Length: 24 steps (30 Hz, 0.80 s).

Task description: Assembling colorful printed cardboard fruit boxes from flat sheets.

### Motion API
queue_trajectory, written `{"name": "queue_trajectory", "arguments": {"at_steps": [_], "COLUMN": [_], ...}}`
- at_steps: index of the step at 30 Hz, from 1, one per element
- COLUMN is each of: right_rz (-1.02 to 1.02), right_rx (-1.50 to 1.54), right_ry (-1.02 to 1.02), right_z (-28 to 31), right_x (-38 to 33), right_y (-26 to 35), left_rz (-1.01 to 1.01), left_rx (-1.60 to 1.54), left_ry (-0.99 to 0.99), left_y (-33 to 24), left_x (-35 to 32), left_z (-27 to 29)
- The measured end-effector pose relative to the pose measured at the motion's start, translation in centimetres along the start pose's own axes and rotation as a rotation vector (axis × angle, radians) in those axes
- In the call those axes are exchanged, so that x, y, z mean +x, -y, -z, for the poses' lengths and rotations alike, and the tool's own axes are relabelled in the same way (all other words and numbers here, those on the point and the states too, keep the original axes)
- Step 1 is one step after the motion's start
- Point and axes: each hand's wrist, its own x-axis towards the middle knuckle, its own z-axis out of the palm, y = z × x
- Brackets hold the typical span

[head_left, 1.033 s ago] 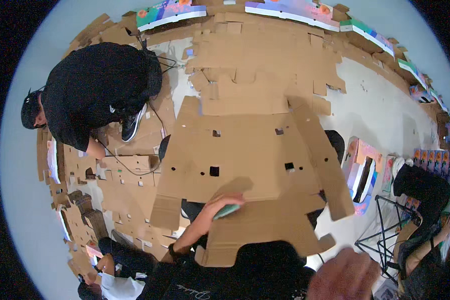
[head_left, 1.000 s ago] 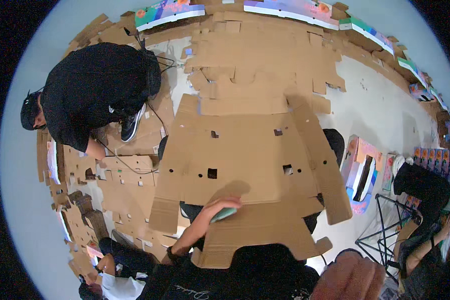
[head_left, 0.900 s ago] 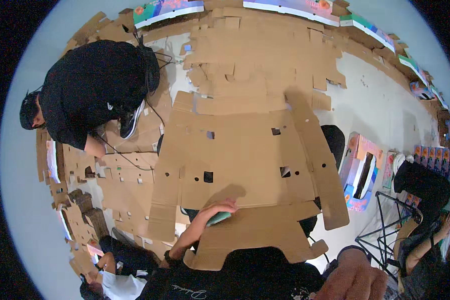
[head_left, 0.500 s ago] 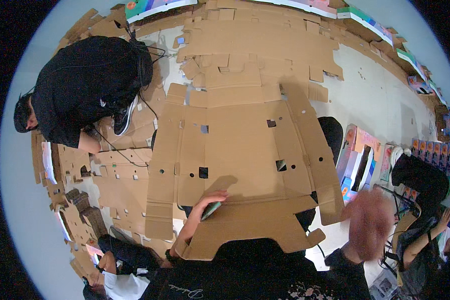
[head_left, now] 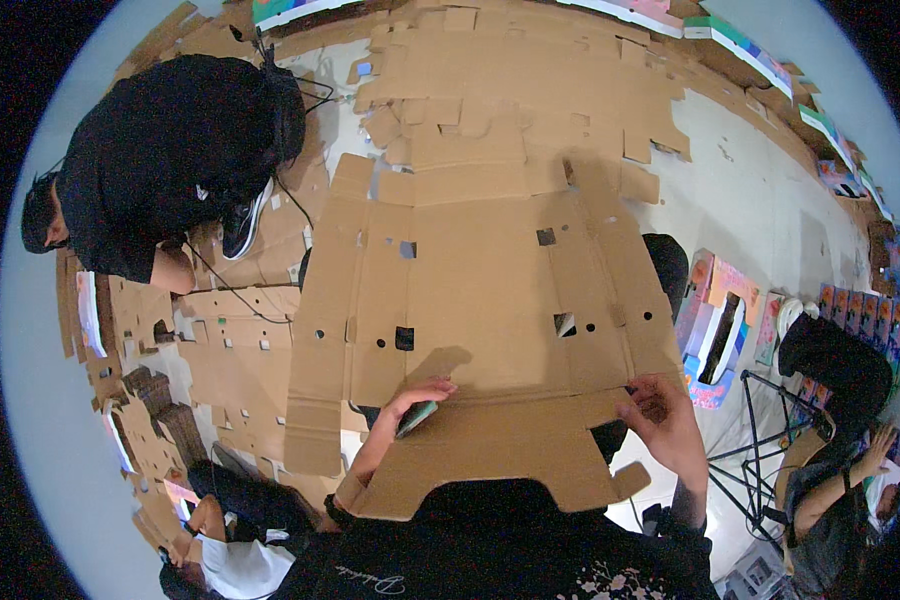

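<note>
A large brown cardboard blank [head_left: 485,300] with creases, side flaps and punched holes lies unfolded in front of me. My left hand [head_left: 417,397] rests on its near crease, left of the middle, fingers together and pointing right. A small flat greenish thing [head_left: 417,418] shows under that palm; its kind cannot be made out. At the near right corner, my right hand [head_left: 662,415] has its thumb and curled fingers on the edge of the right side flap [head_left: 645,335]. The near flap [head_left: 500,450], with a wide cut-out, reaches toward my body.
At the left a person in black [head_left: 180,160] bends over cardboard on the floor, beside a black cable [head_left: 235,290]. Another person sits lower left [head_left: 245,565], another at the right [head_left: 835,490] near a black folding frame [head_left: 760,440]. A colourful printed box [head_left: 715,325] stands right of the blank.
My right hand, blurred and raised at the right before, has come left and down onto the blank's right edge. The left hand stays nearly in place.
</note>
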Motion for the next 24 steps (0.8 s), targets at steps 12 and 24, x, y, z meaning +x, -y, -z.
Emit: {"name": "queue_trajectory", "arguments": {"at_steps": [12, 24], "right_rz": [-0.048, 0.111], "right_rx": [0.452, 0.615], "right_ry": [-0.133, -0.081], "right_z": [-2.7, -3.6], "right_x": [-2.6, -4.3], "right_y": [-1.7, -2.2], "left_rz": [0.004, -0.005], "left_rx": [0.318, 0.384], "left_ry": [0.082, 0.157], "left_y": [-3.0, -2.7], "left_x": [-1.2, -3.0], "left_z": [-0.6, 0.5]}}
